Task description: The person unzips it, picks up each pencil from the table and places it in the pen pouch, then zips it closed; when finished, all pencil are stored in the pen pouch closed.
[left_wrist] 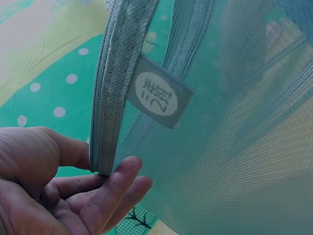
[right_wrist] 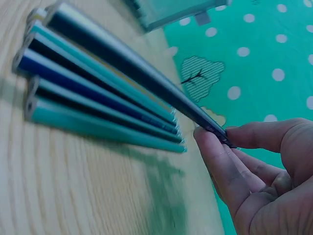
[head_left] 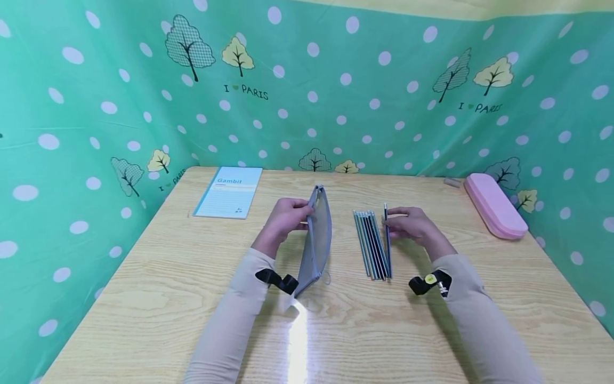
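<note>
My left hand [head_left: 285, 217] pinches the zippered edge of a grey-blue mesh pouch [head_left: 322, 232] and holds it upright on its side above the table. In the left wrist view a small cloth tag [left_wrist: 160, 94] with a white oval hangs beside the zipper. Between thumb and fingertips, my right hand [head_left: 409, 224] pinches one dark pencil [right_wrist: 132, 68] near its end. That pencil slants over a row of several pencils [head_left: 369, 245], teal, black and dark blue, lying side by side on the table just left of the right hand.
A light-blue notebook [head_left: 229, 193] lies at the back left of the wooden table [head_left: 144, 298]. At the back right are a pink pencil case [head_left: 496, 205] and a small grey object [head_left: 452, 182]. A green dotted curtain [head_left: 336, 106] hangs behind the table.
</note>
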Demonstrator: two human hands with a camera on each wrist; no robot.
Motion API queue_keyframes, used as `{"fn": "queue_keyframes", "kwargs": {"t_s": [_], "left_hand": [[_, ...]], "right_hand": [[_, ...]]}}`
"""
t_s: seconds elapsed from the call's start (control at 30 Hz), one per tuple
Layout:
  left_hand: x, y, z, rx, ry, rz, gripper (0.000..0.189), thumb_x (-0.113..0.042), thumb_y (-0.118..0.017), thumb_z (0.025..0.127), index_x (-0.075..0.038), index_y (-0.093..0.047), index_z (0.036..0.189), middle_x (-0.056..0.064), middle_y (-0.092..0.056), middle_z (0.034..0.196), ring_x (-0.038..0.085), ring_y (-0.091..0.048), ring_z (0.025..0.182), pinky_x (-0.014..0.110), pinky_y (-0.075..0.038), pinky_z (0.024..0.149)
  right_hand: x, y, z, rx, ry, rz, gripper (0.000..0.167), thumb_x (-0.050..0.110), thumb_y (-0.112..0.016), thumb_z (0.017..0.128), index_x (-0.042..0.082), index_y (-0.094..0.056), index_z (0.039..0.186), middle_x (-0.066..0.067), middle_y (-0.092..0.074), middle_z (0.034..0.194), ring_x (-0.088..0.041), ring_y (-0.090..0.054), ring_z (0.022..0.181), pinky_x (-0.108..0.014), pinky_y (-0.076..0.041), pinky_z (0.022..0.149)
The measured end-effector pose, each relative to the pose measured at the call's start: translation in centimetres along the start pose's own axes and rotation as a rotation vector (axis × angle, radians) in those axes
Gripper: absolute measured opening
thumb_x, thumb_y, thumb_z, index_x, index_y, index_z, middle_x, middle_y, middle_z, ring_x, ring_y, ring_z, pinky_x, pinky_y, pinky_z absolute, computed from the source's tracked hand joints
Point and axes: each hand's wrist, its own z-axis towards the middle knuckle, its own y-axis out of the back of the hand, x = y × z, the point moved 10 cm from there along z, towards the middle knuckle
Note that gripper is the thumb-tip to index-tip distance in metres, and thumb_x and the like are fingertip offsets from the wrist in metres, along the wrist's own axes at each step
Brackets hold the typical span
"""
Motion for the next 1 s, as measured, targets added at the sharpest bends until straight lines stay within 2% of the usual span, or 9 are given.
{"fn": "queue_keyframes", "kwargs": {"t_s": [0.3,0.63,0.83,1.0], "left_hand": [[-0.2,0.0,-0.1,0.000,-0.005,0.000,0.033,-0.008,-0.060,0.103,0.008,-0.065,0.132,0.024,-0.069,0.124,0.034,-0.071,0.110,0.035,-0.066,0.083],[-0.5,0.3,-0.1,-0.002,-0.014,0.002,0.034,-0.008,-0.059,0.103,0.007,-0.064,0.133,0.025,-0.068,0.124,0.036,-0.071,0.111,0.036,-0.065,0.086],[-0.3,0.2,-0.1,0.001,-0.008,0.003,0.033,-0.008,-0.059,0.103,0.008,-0.064,0.132,0.025,-0.068,0.124,0.035,-0.071,0.110,0.035,-0.065,0.085],[-0.2,0.3,-0.1,-0.002,-0.010,0.012,0.033,-0.008,-0.059,0.103,0.008,-0.064,0.132,0.025,-0.068,0.125,0.035,-0.071,0.110,0.034,-0.066,0.084]], "right_hand": [[0.9,-0.8,-1.1,0.031,0.071,0.118,0.066,-0.001,-0.059,0.102,-0.011,-0.026,0.157,0.000,-0.076,0.096,-0.011,-0.075,0.086,-0.023,-0.064,0.079],[2.9,-2.5,-2.1,0.043,0.153,0.134,0.070,-0.005,-0.058,0.101,-0.005,-0.022,0.161,-0.002,-0.075,0.102,-0.012,-0.074,0.087,-0.024,-0.064,0.081],[4.1,-3.3,-2.7,0.028,0.172,0.154,0.074,-0.006,-0.058,0.100,0.001,-0.020,0.163,0.002,-0.074,0.097,-0.010,-0.073,0.085,-0.020,-0.064,0.075],[5.0,-4.3,-3.0,0.035,0.201,0.166,0.076,-0.006,-0.057,0.101,0.002,-0.017,0.164,0.001,-0.071,0.096,-0.009,-0.071,0.083,-0.020,-0.063,0.075]]}}
